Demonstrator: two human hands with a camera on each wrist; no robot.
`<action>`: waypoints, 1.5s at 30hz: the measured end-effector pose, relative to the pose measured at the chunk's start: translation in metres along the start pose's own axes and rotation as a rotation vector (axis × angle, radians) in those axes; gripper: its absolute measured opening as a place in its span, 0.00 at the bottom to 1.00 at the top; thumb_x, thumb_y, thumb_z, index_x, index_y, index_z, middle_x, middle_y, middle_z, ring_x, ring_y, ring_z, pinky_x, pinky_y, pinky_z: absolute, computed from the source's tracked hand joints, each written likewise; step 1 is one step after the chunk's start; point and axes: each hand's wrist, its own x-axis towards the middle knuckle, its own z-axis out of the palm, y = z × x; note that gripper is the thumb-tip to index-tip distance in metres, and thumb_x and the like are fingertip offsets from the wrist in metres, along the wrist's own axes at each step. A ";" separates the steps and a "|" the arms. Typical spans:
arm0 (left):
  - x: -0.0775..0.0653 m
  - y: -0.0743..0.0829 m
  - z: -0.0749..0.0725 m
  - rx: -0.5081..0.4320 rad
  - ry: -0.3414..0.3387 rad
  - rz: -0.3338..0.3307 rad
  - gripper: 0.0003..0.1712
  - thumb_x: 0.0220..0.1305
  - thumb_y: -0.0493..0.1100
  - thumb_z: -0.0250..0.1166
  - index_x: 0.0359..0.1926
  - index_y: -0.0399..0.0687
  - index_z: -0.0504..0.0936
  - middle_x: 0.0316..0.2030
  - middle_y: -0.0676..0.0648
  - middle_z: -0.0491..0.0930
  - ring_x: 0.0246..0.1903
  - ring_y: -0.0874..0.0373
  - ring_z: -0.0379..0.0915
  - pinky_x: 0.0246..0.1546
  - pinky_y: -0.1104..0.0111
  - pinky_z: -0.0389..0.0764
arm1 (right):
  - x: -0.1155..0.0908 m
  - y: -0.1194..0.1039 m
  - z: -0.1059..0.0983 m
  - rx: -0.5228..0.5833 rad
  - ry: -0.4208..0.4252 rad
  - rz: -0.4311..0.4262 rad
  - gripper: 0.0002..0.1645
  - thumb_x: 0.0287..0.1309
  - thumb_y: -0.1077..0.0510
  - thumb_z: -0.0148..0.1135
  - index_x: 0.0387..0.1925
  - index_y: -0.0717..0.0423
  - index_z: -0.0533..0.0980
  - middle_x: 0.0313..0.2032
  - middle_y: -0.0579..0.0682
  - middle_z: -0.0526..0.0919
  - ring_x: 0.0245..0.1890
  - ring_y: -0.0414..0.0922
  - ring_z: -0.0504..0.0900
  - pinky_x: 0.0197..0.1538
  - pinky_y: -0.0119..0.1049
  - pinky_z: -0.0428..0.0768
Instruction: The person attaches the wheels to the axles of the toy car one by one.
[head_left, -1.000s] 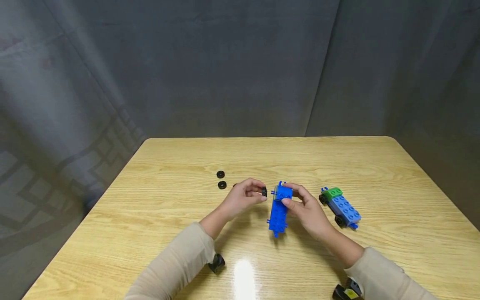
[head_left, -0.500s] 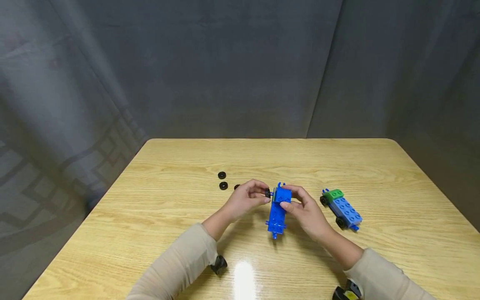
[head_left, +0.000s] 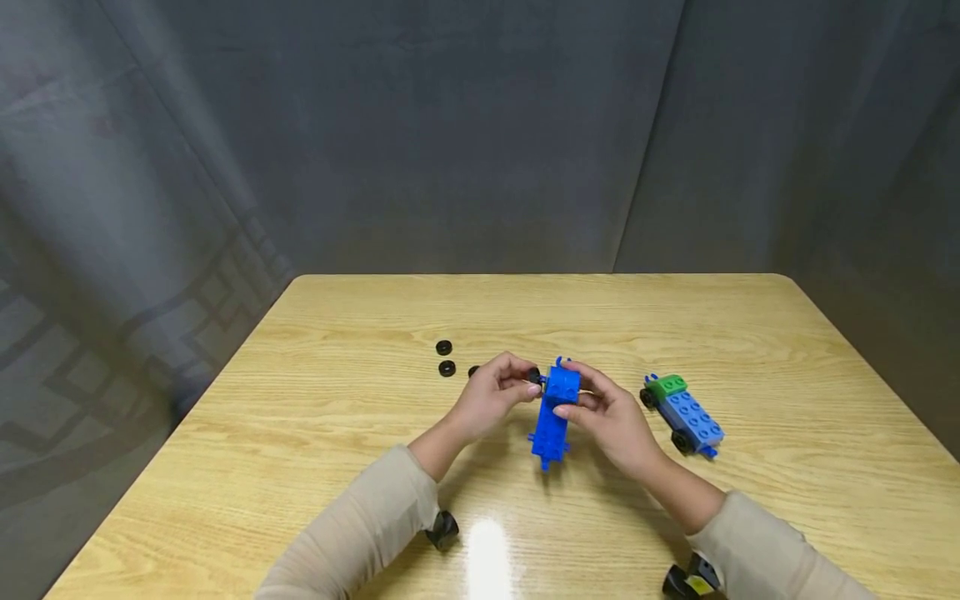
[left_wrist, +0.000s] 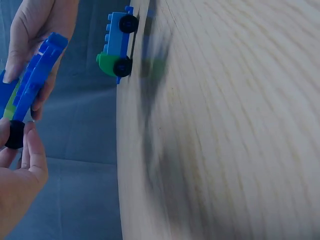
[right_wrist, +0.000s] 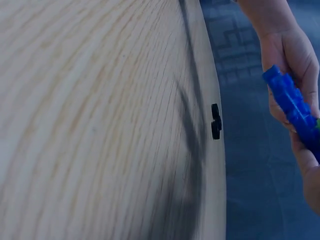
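Observation:
In the head view my right hand (head_left: 617, 423) grips a blue toy car chassis (head_left: 551, 433) by its front block, holding it above the table. Small axle pegs stick out from the chassis sides. My left hand (head_left: 489, 398) pinches a black toy wheel (head_left: 534, 376) at the front left peg. The left wrist view shows that wheel (left_wrist: 15, 134) between thumb and fingers, right against the car's side, where a green part (left_wrist: 11, 102) also shows. From the right wrist view, the studded blue chassis (right_wrist: 295, 107) is seen, the wheel out of frame.
A second toy car (head_left: 690, 417), blue with a green front block and black wheels, stands on the table to the right. Loose black wheels (head_left: 447, 368) lie left of my hands, one partly hidden by the left hand. Grey curtains (head_left: 450, 150) hang behind the wooden table (head_left: 360, 333).
My left hand has brought the wheel rightward from beside the chassis onto its front left peg. The chassis has shifted slightly left, toward the wheel.

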 end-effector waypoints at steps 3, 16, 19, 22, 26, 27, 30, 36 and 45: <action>0.002 -0.003 0.001 -0.020 0.017 -0.001 0.14 0.55 0.30 0.56 0.43 0.29 0.68 0.37 0.37 0.74 0.35 0.53 0.74 0.38 0.68 0.75 | 0.001 0.000 0.000 0.035 -0.011 0.014 0.33 0.49 0.73 0.55 0.58 0.63 0.59 0.49 0.67 0.68 0.41 0.38 0.76 0.43 0.33 0.74; 0.001 -0.004 0.002 -0.037 0.067 0.020 0.16 0.53 0.29 0.58 0.44 0.29 0.68 0.37 0.36 0.74 0.33 0.56 0.74 0.38 0.68 0.75 | 0.000 0.001 0.007 0.081 0.005 0.068 0.43 0.49 0.76 0.53 0.64 0.52 0.50 0.56 0.63 0.60 0.37 0.40 0.78 0.38 0.35 0.77; 0.001 -0.003 0.002 -0.033 0.073 0.028 0.16 0.52 0.28 0.58 0.43 0.29 0.68 0.38 0.36 0.74 0.34 0.55 0.74 0.38 0.69 0.75 | 0.001 0.002 0.008 0.061 0.031 0.098 0.43 0.48 0.76 0.53 0.64 0.54 0.49 0.56 0.65 0.61 0.37 0.38 0.77 0.39 0.34 0.76; 0.000 -0.001 0.003 -0.015 0.076 0.036 0.14 0.52 0.28 0.58 0.42 0.28 0.69 0.37 0.35 0.74 0.34 0.54 0.74 0.37 0.69 0.75 | 0.001 0.001 0.008 0.013 0.053 0.127 0.40 0.49 0.73 0.54 0.63 0.59 0.51 0.54 0.65 0.64 0.37 0.39 0.77 0.39 0.32 0.76; -0.005 0.009 0.006 0.045 0.078 0.055 0.11 0.53 0.27 0.56 0.40 0.27 0.69 0.37 0.35 0.74 0.34 0.51 0.73 0.37 0.70 0.76 | 0.002 0.000 0.008 -0.040 0.051 0.141 0.37 0.50 0.71 0.54 0.62 0.61 0.52 0.48 0.67 0.70 0.41 0.47 0.76 0.38 0.31 0.76; -0.007 0.012 0.007 0.064 0.078 0.061 0.11 0.54 0.27 0.56 0.40 0.27 0.69 0.37 0.35 0.74 0.34 0.50 0.73 0.36 0.69 0.76 | 0.002 0.000 0.008 -0.047 0.046 0.138 0.37 0.51 0.71 0.54 0.62 0.61 0.52 0.46 0.68 0.71 0.41 0.48 0.76 0.38 0.31 0.76; -0.012 0.020 0.008 0.133 0.075 0.083 0.09 0.55 0.27 0.54 0.38 0.27 0.69 0.36 0.35 0.74 0.34 0.48 0.73 0.36 0.69 0.76 | 0.002 0.000 0.008 -0.043 0.026 0.144 0.37 0.51 0.73 0.53 0.62 0.61 0.51 0.43 0.68 0.73 0.42 0.52 0.75 0.38 0.33 0.76; -0.013 0.022 0.006 0.238 0.037 0.096 0.07 0.55 0.26 0.53 0.37 0.27 0.69 0.33 0.35 0.75 0.33 0.46 0.74 0.35 0.67 0.76 | 0.004 0.001 0.008 -0.069 -0.007 0.129 0.37 0.49 0.75 0.52 0.61 0.65 0.51 0.39 0.69 0.75 0.40 0.53 0.76 0.38 0.34 0.77; -0.003 0.000 0.001 0.320 -0.048 0.070 0.06 0.55 0.29 0.55 0.36 0.32 0.70 0.30 0.41 0.74 0.31 0.52 0.73 0.34 0.67 0.77 | 0.002 0.008 0.008 -0.054 -0.016 0.145 0.37 0.48 0.77 0.52 0.61 0.66 0.53 0.40 0.70 0.74 0.40 0.55 0.76 0.39 0.35 0.76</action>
